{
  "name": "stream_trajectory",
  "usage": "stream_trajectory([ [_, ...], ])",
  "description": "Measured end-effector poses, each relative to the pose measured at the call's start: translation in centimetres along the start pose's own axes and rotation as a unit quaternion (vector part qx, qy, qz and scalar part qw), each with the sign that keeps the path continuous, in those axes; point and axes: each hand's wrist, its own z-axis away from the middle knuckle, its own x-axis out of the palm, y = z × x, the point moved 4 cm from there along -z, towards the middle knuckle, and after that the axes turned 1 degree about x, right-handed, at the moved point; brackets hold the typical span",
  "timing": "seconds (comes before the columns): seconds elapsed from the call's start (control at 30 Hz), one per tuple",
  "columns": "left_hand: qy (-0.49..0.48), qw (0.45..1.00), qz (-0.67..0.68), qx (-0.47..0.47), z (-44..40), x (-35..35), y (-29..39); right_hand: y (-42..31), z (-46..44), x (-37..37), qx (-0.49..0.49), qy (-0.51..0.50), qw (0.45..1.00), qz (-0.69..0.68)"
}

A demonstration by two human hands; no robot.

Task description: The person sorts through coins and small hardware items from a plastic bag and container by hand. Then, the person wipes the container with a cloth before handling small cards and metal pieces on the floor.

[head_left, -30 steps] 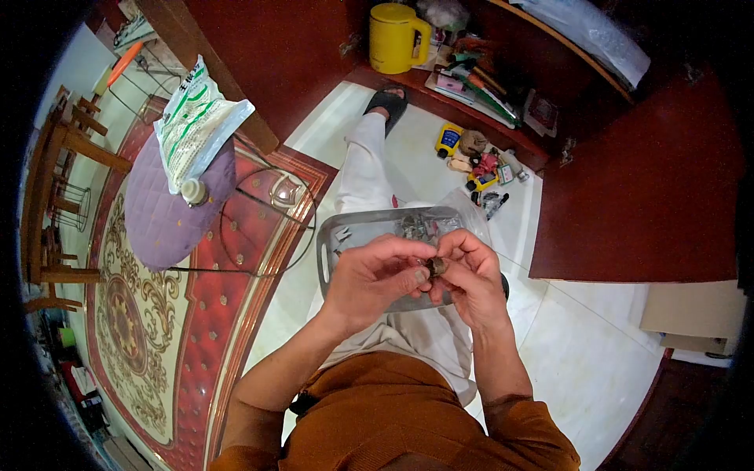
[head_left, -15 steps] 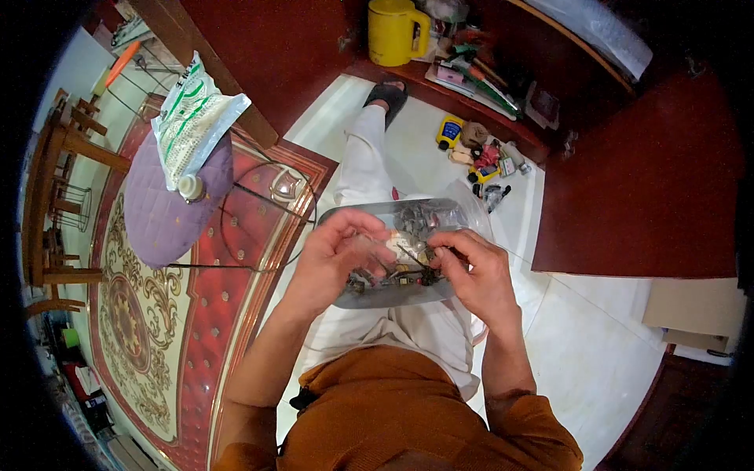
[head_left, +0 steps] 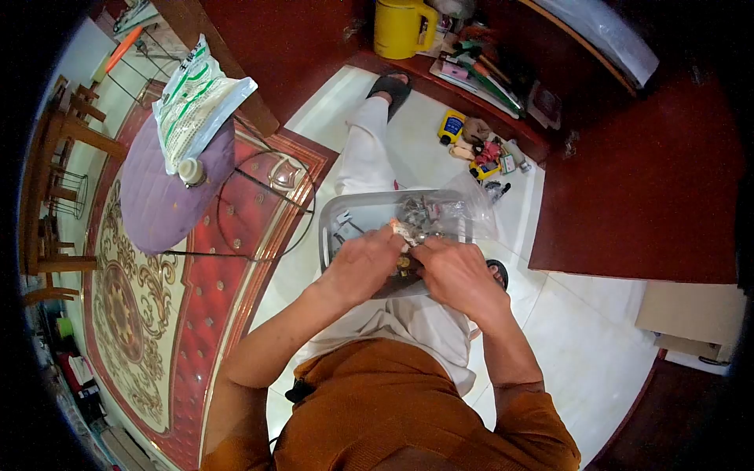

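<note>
A grey plastic bin (head_left: pixel 327 224) rests across my lap, with small dark parts and clear plastic bags (head_left: pixel 432 210) inside it. Both hands are low over the bin, close together, with fingers bent inward. My left hand (head_left: pixel 363 265) is closed, its fingertips at a small crumpled whitish piece (head_left: pixel 404 233). From the other side my right hand (head_left: pixel 457 273) is closed too, thumb and fingers pinched near the same piece. Which hand grips it, or what else is between the fingers, is hidden. A small hammer-shaped object (head_left: pixel 345 223) lies at the bin's left end.
On the floor ahead lie yellow-and-blue bottles (head_left: pixel 452 126) and other small items. A yellow kettle (head_left: pixel 397 30) stands on the low shelf. To my left, a purple-covered stool (head_left: pixel 177 204) carries a white-and-green bag (head_left: pixel 196 106) and a small white-capped bottle (head_left: pixel 191 171).
My hands have come down and closer together over the bin. The left hand moved right, uncovering the bin's left end. The dark thin strand near my right hand no longer shows.
</note>
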Motion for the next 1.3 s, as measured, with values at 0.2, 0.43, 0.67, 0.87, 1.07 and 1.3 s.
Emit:
stream_trajectory([
  [0.2,0.058,0.97,0.212,-0.104,0.0,-3.1,-1.4,-0.5,-0.6,0.2,-0.031,-0.035,0.998,0.041],
  [0.43,0.043,0.599,0.776,-0.193,0.9,-2.1,-2.4,-0.6,-1.5,0.6,-0.106,-0.059,0.987,0.107],
  [0.67,0.051,0.48,0.848,-0.219,1.1,-1.0,-2.2,-0.3,-1.5,0.1,-0.095,-0.058,0.989,0.098],
  [0.87,0.08,0.507,0.827,-0.231,1.0,-1.4,-2.6,0.3,-1.1,0.1,-0.111,-0.05,0.986,0.115],
  [1.07,0.077,0.959,0.261,-0.077,1.4,-1.7,-0.3,-0.1,-1.3,-0.4,-0.103,-0.003,0.994,0.047],
  [1.3,-0.015,0.999,0.023,-0.043,1.1,0.1,1.0,-0.4,-1.2,-0.5,-0.104,-0.014,0.994,0.034],
])
